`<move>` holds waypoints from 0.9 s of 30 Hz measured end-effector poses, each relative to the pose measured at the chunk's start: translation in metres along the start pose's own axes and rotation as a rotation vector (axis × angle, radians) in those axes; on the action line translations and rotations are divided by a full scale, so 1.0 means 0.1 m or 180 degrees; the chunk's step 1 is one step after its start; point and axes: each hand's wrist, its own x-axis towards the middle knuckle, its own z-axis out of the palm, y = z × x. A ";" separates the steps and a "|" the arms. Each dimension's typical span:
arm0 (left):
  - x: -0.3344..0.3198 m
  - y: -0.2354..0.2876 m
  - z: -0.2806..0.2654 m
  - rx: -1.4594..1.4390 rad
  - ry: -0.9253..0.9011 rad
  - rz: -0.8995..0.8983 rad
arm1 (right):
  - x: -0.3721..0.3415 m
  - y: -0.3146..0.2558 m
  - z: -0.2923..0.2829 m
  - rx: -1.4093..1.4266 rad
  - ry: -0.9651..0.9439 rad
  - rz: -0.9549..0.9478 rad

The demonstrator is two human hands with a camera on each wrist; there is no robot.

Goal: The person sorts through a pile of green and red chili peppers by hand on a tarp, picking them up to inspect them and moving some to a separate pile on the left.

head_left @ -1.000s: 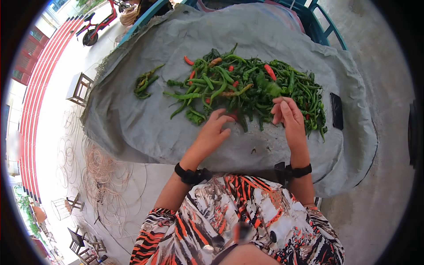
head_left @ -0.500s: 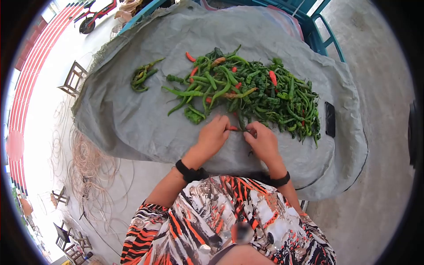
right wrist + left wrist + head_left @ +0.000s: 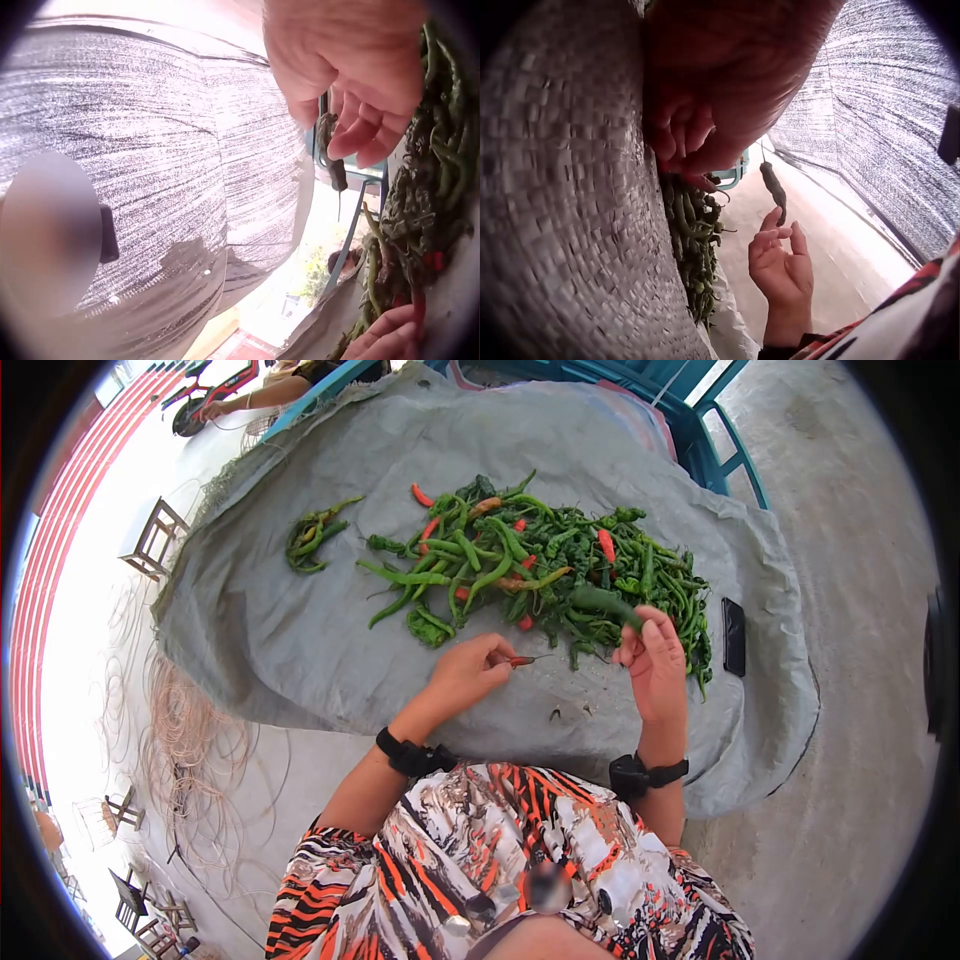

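My left hand (image 3: 468, 670) pinches a small red chili pepper (image 3: 521, 660) by one end, low over the grey woven sheet (image 3: 330, 660). Off to the right, my right hand (image 3: 660, 665) is raised and holds a dark green chili pepper (image 3: 602, 602) between thumb and fingertips. In the left wrist view that green pepper (image 3: 774, 189) points upward from the fingertips, its thin stem at the far end. Just beyond both hands spreads a pile of mostly green chili peppers (image 3: 490, 575), with several red ones mixed in. A few peppers (image 3: 318, 540) lie apart at the left.
A black phone (image 3: 734, 636) lies on the sheet right of the pile. Teal metal rails (image 3: 738, 460) stand behind it. Another person's arm (image 3: 262, 398) reaches in at top left. Coiled wire (image 3: 190, 730) and a wooden stool (image 3: 158, 538) are on the ground at left.
Half a second ago my hands were close together near the pile's front edge. The right has since moved up and right with the green pepper. Another person's arm has appeared at top left.
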 end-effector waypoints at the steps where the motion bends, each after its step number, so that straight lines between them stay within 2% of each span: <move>1: 0.00 0.00 -0.01 -0.0186 -0.0014 -0.0046 | 0.00 0.01 0.09 0.0065 0.0235 -0.0038; 3: 0.00 0.01 -0.03 -0.0435 -0.0016 -0.0092 | 0.01 0.03 0.28 0.0206 0.0699 -0.0099; 5: -0.01 0.08 -0.07 -0.0560 0.0010 -0.0079 | -0.02 0.26 0.18 -0.0614 0.0568 0.0471; 7: 0.00 0.05 -0.07 -0.0748 0.0036 -0.0125 | -0.08 0.37 0.18 -0.1319 -0.0203 0.1196; 10: 0.00 0.05 -0.07 -0.0747 0.0043 -0.0130 | -0.15 0.48 0.34 -0.1240 -0.0731 0.1439; 13: -0.01 0.09 -0.04 -0.0430 -0.0045 -0.0197 | -0.10 0.62 0.34 -0.1325 -0.0759 0.1150; 17: -0.05 0.15 -0.01 -0.0230 -0.0048 -0.0320 | -0.09 0.66 0.26 -0.1370 -0.0675 0.1083; 20: -0.01 0.06 0.06 -0.0246 0.0276 -0.0083 | -0.09 0.52 0.14 -0.1557 -0.0696 0.1106; 22: 0.00 0.07 0.09 -0.0052 0.0447 -0.0118 | -0.05 0.33 0.12 -0.1820 -0.0747 0.1024; 25: 0.06 0.12 0.12 0.0230 0.0749 -0.0135 | 0.05 0.13 0.14 -0.1843 -0.0370 0.0394; 27: 0.12 0.20 0.13 0.0400 0.0848 -0.0145 | 0.08 0.09 0.12 -0.1384 0.0147 0.0072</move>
